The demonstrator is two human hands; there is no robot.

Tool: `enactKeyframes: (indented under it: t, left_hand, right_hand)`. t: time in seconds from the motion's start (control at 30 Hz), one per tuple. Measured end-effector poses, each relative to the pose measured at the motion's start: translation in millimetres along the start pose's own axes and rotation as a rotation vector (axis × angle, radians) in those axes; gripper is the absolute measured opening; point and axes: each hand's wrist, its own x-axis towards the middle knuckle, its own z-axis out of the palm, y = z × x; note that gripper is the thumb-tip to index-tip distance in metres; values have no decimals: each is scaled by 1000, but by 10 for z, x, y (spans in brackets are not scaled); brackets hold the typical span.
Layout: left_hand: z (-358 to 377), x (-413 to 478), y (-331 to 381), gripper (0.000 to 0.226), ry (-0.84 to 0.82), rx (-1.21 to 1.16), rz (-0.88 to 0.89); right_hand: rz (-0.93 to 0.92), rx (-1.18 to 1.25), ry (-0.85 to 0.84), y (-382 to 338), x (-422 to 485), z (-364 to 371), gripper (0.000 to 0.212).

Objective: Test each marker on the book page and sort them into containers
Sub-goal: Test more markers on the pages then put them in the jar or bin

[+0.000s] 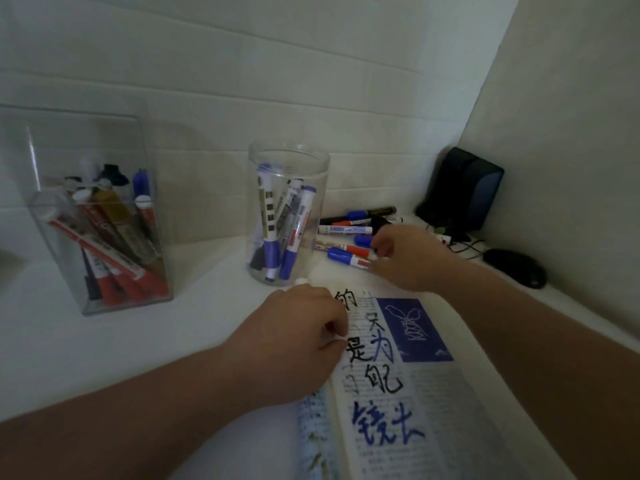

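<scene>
An open book (pixel 412 393) lies in front of me, its page covered with black and blue handwritten test marks. My left hand (pixel 301 336) rests on the page's left edge with its fingers curled round a white marker, whose end (pixel 301 281) pokes out above the knuckles. My right hand (pixel 410 259) reaches into the pile of loose markers (pixel 346 230) behind the book and pinches a blue-capped marker (pixel 349 257). A round clear jar (pixel 287 157) holds mostly blue-capped markers. At the left, a square clear box (pixel 86 140) holds mainly red ones.
A black speaker (pixel 460 188) stands in the back right corner, with cables and a black mouse (pixel 516 268) beside it. White tiled walls close off the back and the right side. The white tabletop (pixel 194 323) stretches between the box and the book.
</scene>
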Motion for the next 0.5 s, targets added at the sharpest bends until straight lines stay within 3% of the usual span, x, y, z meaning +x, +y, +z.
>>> enactKeyframes:
  t: [0.1,0.23,0.33,0.5]
  left_hand:
    - [-8,8,9,3,-11,4,7]
    - [-41,-2,28,7,-32,48,2]
    - [-60,-7,39,26,-7,111,-9]
    - [-127,-51,223,61,74,180,-6]
  right_hand:
    - [-46,-54,-38,0,-86,136,31]
    - [-163,-5,95,14,-202,73,23]
    - [-213,123,200,82,-485,-68,15]
    - [-160,468,41,149,-1253,-284,7]
